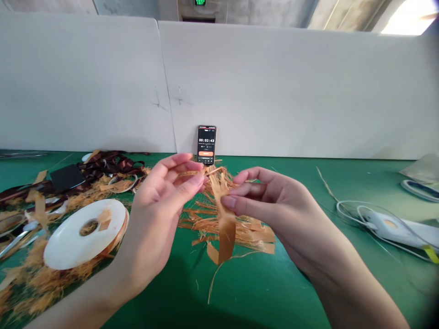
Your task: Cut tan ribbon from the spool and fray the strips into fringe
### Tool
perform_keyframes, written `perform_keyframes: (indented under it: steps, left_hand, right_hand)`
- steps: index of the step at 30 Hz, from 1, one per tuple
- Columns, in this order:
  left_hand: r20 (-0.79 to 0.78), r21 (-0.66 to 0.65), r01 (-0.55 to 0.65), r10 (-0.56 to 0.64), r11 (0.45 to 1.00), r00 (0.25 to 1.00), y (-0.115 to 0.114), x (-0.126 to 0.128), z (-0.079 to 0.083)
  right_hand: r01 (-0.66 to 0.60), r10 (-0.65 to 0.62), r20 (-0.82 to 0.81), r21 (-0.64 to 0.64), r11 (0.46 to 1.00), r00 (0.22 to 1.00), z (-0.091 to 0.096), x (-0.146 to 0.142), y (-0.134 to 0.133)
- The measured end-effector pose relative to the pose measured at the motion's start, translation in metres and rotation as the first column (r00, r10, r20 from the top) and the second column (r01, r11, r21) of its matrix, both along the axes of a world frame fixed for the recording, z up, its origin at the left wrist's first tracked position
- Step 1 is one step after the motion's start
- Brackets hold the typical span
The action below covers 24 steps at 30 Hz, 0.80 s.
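My left hand (164,196) and my right hand (264,205) are raised over the green mat (164,301), close together. A frayed strip of orange satin ribbon (225,233) hangs between them, its upper end pinched in my left fingertips and its middle held by my right fingers. Under the hands lies a loose heap of frayed orange ribbon threads (255,233). To the left of my left wrist, a white ribbon spool (85,234) lies flat with orange ribbon wound on it.
A phone (206,145) showing a timer leans against the white partition (274,87) behind the mat. At left lie dark brown ribbon (109,167), a black flat case (67,178) and orange fibres (41,274). White cables and a white device (394,228) lie at right.
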<state>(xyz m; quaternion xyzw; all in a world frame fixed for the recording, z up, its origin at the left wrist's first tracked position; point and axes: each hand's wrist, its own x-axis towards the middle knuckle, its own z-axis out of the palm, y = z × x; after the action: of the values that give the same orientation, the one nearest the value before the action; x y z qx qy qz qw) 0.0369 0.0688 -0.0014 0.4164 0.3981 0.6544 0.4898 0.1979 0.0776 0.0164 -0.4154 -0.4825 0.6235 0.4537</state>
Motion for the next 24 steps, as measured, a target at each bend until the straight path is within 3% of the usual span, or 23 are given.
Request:
perform_keyframes:
  steps: [6, 10, 16, 18, 24]
  left_hand:
    - [-0.117, -0.212, 0.235, -0.263, 0.949, 0.958, -0.0014, 0.0032, -0.0016]
    - [-0.162, -0.295, 0.217, -0.273, 0.931, 0.948, -0.0019, 0.0058, 0.0019]
    - [-0.244, -0.26, 0.213, -0.277, 0.942, 0.929, 0.0006, 0.0013, -0.0015]
    - [-0.232, -0.258, 0.218, -0.279, 0.941, 0.932, 0.0002, 0.0018, -0.0021]
    - [-0.17, -0.241, 0.175, -0.219, 0.955, 0.961, -0.0029, 0.0066, 0.0025]
  right_hand:
    - [0.036, -0.037, -0.023, -0.008, 0.999, 0.999, -0.0034, 0.0021, 0.0018]
    - [0.086, -0.088, 0.028, 0.058, 0.995, 0.996, -0.0054, 0.0042, 0.0028]
    - [0.321, -0.333, 0.031, 0.197, 0.926, 0.942, -0.0015, 0.0064, 0.0042]
    - [0.311, -0.32, 0.029, 0.171, 0.935, 0.947, -0.0004, 0.0065, 0.0041]
    - [0.126, -0.131, 0.063, 0.072, 0.989, 0.989, -0.0014, 0.0071, 0.0028]
